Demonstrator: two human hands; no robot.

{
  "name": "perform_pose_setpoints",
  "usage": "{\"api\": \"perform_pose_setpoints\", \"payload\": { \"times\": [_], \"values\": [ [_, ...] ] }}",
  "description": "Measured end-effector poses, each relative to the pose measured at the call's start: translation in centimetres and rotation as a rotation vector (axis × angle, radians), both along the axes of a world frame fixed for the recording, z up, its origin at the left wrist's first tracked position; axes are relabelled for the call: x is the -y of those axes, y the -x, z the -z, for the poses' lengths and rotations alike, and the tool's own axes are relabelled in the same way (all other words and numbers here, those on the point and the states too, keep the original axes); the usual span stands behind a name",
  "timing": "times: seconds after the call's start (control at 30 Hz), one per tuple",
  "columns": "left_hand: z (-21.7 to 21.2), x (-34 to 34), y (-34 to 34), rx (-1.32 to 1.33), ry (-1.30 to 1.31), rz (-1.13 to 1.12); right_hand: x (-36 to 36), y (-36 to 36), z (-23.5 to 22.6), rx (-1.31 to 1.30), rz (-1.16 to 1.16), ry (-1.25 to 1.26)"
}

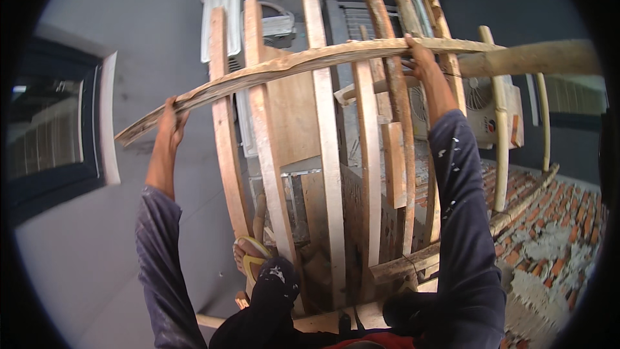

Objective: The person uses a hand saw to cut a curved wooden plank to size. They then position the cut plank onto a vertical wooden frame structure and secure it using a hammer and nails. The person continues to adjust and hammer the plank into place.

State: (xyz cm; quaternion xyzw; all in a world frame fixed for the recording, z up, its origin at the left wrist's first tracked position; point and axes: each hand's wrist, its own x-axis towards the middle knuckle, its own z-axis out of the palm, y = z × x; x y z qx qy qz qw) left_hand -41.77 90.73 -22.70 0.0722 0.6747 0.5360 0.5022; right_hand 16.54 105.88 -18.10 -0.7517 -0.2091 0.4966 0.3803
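Landmark: the row of rough timbers (330, 174), running lengthwise away from the wearer.

Long plank (278, 68): held crosswise over the far part of the timber row, left end projecting past the row's left side. Whether it bears on the timbers cannot be told.

Left hand (170, 123): left of the timber row, fingers grasping the plank near its left end. Right hand (423, 63): over the right part of the row, fingers grasping the same plank, partly hidden behind it. 2 hands, 1 plank.

Surroundings: thick round pole (542, 59) right of the timber row; plywood sheet (294, 116) and white fan unit (478, 103) beyond and beneath it; brick surface (549, 220) to its lower right; dark-framed window (93, 123) well left of it; foot in yellow sandal (252, 249) at its near left.
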Motion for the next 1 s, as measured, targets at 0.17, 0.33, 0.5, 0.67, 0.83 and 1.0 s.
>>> {"api": "perform_pose_setpoints", "payload": {
  "times": [0.17, 0.33, 0.5, 0.67, 0.83, 1.0],
  "values": [
    [0.2, -2.2, 0.6, 0.086, -0.125, 0.076, 0.7, -1.3, 1.4, 0.029, -0.076, -0.061],
    [1.9, -5.2, 1.7, 0.092, -0.071, 0.061, 3.2, 2.5, 4.8, 0.650, -0.407, -0.034],
    [3.2, -7.3, 3.5, 0.071, -0.118, 0.110, 3.9, 4.4, 4.2, 0.726, -0.301, 0.006],
    [3.0, -10.3, 1.1, -0.034, -0.043, 0.090, 4.9, 3.1, 4.8, 0.622, -0.267, -0.166],
    [4.4, -11.7, 2.3, -0.112, 0.113, 0.166, 4.8, 3.4, 4.9, 0.669, -0.301, -0.142],
    [3.9, -12.7, 0.2, 0.033, 0.006, 0.139, 4.5, 1.8, 6.2, 0.735, -0.334, -0.146]
  ]
}}
